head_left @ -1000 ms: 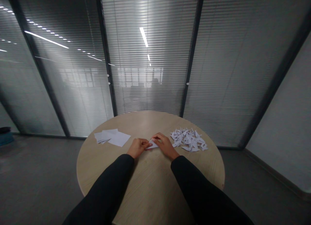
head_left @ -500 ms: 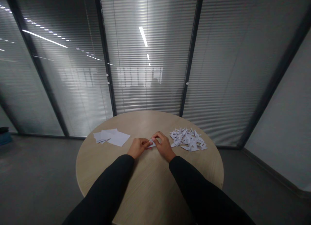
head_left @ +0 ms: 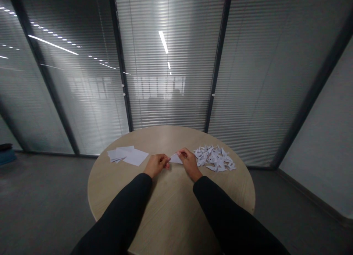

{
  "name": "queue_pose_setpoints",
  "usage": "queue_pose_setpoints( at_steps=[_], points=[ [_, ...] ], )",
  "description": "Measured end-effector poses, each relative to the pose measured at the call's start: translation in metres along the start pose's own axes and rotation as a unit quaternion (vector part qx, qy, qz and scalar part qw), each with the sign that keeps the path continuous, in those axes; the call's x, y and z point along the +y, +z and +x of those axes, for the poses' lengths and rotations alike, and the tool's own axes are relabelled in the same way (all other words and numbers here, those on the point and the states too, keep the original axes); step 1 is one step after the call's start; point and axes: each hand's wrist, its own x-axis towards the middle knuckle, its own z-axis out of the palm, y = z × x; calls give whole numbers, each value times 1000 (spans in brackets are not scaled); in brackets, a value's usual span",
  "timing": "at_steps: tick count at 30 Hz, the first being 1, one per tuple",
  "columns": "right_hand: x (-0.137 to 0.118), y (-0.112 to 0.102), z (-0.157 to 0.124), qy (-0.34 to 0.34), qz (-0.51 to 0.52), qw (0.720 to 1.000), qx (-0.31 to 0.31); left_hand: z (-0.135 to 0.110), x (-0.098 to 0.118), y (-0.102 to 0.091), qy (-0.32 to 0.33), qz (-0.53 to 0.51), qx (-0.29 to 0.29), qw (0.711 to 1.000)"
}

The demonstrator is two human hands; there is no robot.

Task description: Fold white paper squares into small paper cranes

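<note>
A small folded white paper piece (head_left: 174, 158) is held between both hands just above the round wooden table (head_left: 171, 207). My left hand (head_left: 156, 164) pinches its left tip with closed fingers. My right hand (head_left: 189, 161) pinches its right side, fingers closed too. Both arms wear black sleeves. To the right of my right hand lies a heap of several small folded white paper shapes (head_left: 214, 158). Left of my left hand lie a few flat white paper sheets (head_left: 127, 155), loosely overlapped.
The table stands in front of glass partitions with closed blinds (head_left: 171, 64) and dark frames. Grey floor surrounds the table. A dark blue object (head_left: 5, 155) sits on the floor at the far left edge.
The hands have drawn slightly apart and lifted the paper piece, which now shows as a wider triangle between them. The heap and the sheets have not moved.
</note>
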Motion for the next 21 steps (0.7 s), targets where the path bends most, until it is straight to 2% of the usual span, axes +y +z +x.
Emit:
queue_pose_setpoints(
  at_steps=[5, 9, 14, 21],
  points=[
    [0, -2, -1, 16, 26, 999, -25, 0, -3, 3, 52, 89, 19, 995],
    [-2, -1, -3, 12, 33, 998, -51, 1, -7, 9, 91, 60, 38, 993],
    [-6, 4, -8, 17, 51, 994, -91, 1, -4, 12, 82, 59, 82, 991],
    [-4, 5, -9, 6, 26, 995, -99, -1, -3, 13, 143, 178, 98, 969]
  ],
)
